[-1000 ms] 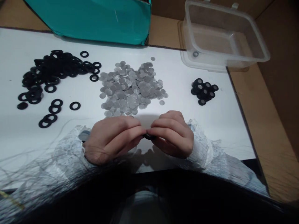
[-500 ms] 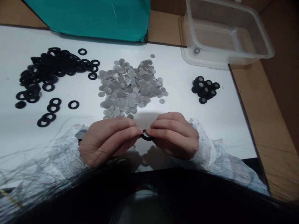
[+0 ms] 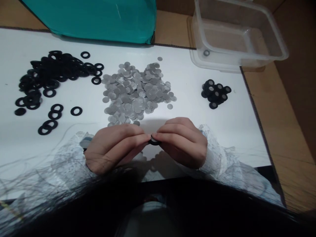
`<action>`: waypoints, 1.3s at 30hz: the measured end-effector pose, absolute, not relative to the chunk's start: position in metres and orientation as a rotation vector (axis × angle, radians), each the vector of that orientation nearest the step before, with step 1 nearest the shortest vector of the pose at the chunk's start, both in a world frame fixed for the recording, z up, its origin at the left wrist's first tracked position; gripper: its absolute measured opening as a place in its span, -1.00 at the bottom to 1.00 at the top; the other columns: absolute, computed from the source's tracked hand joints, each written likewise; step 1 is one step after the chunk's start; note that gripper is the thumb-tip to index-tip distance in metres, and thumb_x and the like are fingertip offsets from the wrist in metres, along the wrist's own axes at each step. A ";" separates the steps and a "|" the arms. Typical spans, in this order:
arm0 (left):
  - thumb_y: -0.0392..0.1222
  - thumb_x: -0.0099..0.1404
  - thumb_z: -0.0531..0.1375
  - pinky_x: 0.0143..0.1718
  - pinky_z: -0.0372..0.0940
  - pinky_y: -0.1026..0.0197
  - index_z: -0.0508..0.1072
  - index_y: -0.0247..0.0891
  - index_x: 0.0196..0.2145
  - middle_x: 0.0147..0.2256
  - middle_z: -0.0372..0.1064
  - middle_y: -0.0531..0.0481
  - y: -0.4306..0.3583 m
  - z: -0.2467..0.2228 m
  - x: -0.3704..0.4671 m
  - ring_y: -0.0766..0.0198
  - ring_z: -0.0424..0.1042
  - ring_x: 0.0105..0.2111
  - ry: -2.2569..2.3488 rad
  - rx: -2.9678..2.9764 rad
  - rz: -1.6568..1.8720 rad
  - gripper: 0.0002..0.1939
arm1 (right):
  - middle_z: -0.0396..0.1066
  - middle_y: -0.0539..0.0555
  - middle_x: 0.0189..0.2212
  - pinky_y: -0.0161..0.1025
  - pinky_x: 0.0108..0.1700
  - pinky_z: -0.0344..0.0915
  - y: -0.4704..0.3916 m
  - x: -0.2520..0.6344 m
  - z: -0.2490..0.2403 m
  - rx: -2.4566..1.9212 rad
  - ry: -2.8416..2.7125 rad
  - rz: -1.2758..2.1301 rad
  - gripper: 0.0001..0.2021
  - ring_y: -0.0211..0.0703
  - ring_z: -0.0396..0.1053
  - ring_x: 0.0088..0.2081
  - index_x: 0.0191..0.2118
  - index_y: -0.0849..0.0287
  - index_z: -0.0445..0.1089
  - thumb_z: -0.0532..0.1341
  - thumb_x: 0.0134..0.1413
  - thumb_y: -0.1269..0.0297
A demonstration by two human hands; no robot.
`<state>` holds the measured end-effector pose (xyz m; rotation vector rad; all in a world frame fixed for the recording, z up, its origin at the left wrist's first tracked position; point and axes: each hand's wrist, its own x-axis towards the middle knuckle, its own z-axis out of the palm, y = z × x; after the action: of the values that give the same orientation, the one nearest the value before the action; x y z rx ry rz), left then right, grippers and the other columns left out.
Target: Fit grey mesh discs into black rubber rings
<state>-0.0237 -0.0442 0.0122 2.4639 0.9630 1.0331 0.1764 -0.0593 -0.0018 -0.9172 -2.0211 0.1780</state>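
Note:
A black ring [image 3: 154,143] with a pale disc in its middle is pinched between my two hands, above the white table close to my body. My left hand [image 3: 116,144] grips the ring's left edge with the fingertips. On the opposite side, my right hand [image 3: 184,141] is closed on the ring, its fingertips at the disc. Just beyond my hands spreads a heap of thin silvery discs [image 3: 138,92]. Black rings [image 3: 59,67] lie piled at the left, several of them loose nearer to me. To the right sits a small stack of black rings with grey centres [image 3: 216,93].
A clear plastic box [image 3: 237,42] stands at the back right, with a small ring-shaped piece [image 3: 206,52] visible at its near left corner. Behind the discs is a large teal object [image 3: 98,23]. Cardboard [image 3: 276,115] borders the white table [image 3: 182,85] at the right.
My right hand has shifted slightly left, and its fingertips are closer to those of my left hand over the ring. The view has moved a little; the piles look unchanged.

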 end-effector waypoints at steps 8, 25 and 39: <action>-0.39 0.16 0.23 -0.39 0.36 0.37 0.36 -0.27 -0.31 -0.37 0.37 0.04 -0.025 -0.001 -0.023 0.39 0.42 -0.41 0.764 2.556 1.245 -0.86 | 0.53 0.09 -0.33 -0.25 -0.22 0.46 -0.057 0.173 0.001 -0.897 -1.961 0.432 -0.91 -0.23 0.49 -0.26 -0.27 0.17 0.38 0.19 0.17 0.49; -0.24 0.17 0.15 -0.40 0.28 0.30 0.39 -0.25 -0.45 -0.46 0.38 0.05 -0.023 0.013 -0.004 0.33 0.36 -0.44 1.063 1.730 0.724 -0.93 | 0.54 0.06 -0.37 -0.24 -0.24 0.45 -0.056 0.162 -0.009 -1.085 -1.544 0.802 -0.90 -0.21 0.47 -0.31 -0.29 0.18 0.50 0.22 0.12 0.43; -0.16 0.14 0.19 -0.56 0.11 0.36 0.42 -0.27 -0.45 -0.59 0.27 0.12 -0.001 0.021 0.007 0.38 0.24 -0.57 0.932 1.514 0.162 -0.87 | 0.55 0.06 -0.40 -0.26 -0.22 0.39 -0.042 0.188 0.013 -1.212 -1.811 1.124 -0.87 -0.26 0.46 -0.34 -0.32 0.28 0.52 0.20 0.09 0.50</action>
<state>0.0070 -0.0013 0.0212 1.5140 0.9323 0.1622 0.1876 -0.0423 0.0133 -1.2118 -1.8108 1.1243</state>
